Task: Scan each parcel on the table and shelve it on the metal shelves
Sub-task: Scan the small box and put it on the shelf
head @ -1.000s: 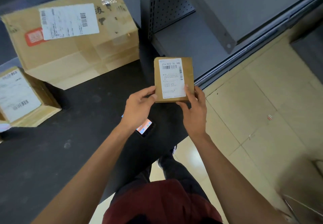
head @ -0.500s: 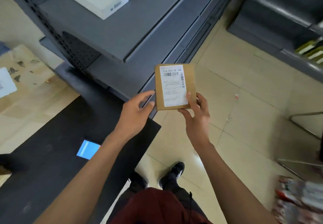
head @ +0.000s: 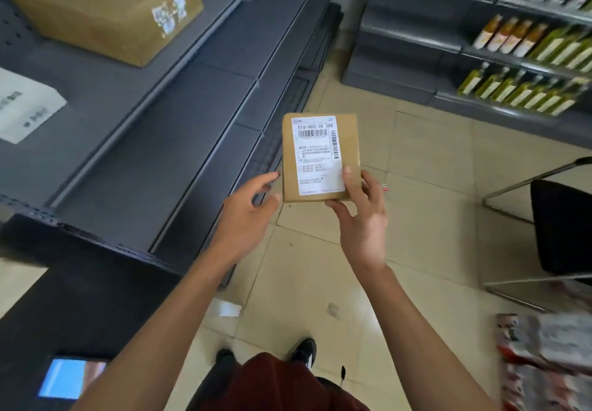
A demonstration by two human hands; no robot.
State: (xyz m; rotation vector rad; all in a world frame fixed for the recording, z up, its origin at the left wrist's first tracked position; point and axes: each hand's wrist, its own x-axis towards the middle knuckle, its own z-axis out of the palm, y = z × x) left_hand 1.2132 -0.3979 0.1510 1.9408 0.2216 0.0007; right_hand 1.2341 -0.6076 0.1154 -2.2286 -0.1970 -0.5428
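The right hand (head: 362, 218) pinches the small flat brown cardboard parcel (head: 321, 157) at its lower corner, thumb on the white label (516-A03-36 368). The left hand (head: 248, 208), fingers loosely spread, touches its left edge. Grey metal shelves (head: 179, 115) lie at ten o'clock, a big brown box (head: 105, 9) on top

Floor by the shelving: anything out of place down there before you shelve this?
Yes. A white paper scrap lies on the tiles near the person's feet, a smaller bit beside it, and a tiny red piece farther out. Loose litter, nothing spilled. The small parcel looks intact.
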